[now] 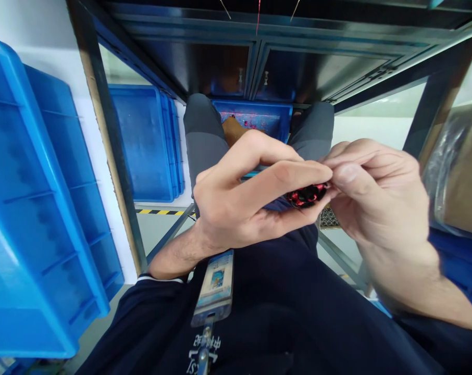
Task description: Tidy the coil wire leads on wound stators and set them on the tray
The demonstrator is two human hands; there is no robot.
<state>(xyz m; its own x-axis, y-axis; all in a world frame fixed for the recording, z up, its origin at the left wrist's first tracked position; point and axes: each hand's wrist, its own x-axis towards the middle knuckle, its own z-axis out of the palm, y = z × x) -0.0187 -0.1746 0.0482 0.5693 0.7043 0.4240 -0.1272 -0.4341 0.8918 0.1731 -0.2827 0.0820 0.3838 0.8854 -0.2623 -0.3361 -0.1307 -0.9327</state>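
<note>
A small dark coil wound with shiny red wire (307, 196) is gripped between the fingers of my left hand (251, 192), which cover much of it. My right hand (376, 192) is closed in a pinch at the coil's right edge, its thumb and fingertips meeting my left fingertips. Whatever lies inside that pinch is too small and too covered to make out. Both hands are held in front of my body, above my lap.
Large blue bins (36, 198) stand at the left, with stacked blue trays (142, 146) beyond. Between my legs a blue tray (275, 122) holds red scraps and brown cardboard. Thin wires (258, 15) stick out at the dark bench's edge. A plastic-wrapped carton (466, 172) is at the right.
</note>
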